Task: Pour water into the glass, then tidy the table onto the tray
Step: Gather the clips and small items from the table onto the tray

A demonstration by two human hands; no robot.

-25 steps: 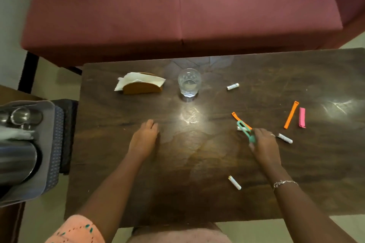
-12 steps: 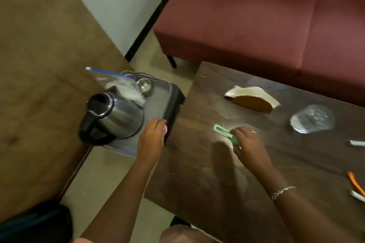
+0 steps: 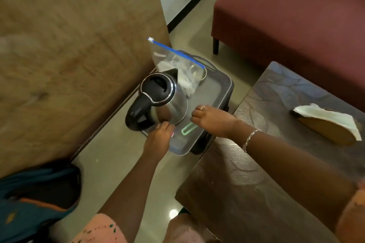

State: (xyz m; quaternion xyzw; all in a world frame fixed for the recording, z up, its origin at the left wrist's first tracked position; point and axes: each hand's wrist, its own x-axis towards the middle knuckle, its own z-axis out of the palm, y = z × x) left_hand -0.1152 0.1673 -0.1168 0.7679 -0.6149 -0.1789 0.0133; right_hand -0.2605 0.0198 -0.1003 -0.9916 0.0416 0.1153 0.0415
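Fingers of the right hand curl down over the tray, their tips at the upper end of the green clip. Whether this grip pinches the clip or only touches it cannot be told. The clip lies flat on the tray's near part, just beside the kettle, between both hands. The left hand rests on the tray's near-left rim by the kettle's base, fingers bent; whether they clasp the rim is hidden. Behind the kettle a zip bag stands against a small steel bowl. To the right, the table carries a napkin holder.
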